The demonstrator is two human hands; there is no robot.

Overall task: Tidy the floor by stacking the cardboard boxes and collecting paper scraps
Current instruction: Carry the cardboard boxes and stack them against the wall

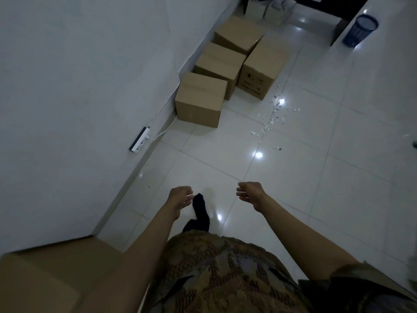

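Four boxes (200, 99) by the wall (79, 75), paper scraps (274, 116) beside them, left hand (180, 196) and right hand (249, 193) loosely curled, holding nothing.

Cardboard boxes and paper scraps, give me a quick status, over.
Left hand and right hand empty, fingers loosely curled. Four cardboard boxes unstacked by the wall. Paper scraps scattered on the floor. Path ahead unobstructed.

Dim, bluish light throughout; small white glare spots are reflected on the glossy floor (293, 177) ahead of the hands (180, 196); edges are bowed by wide-angle distortion; detail is soft.
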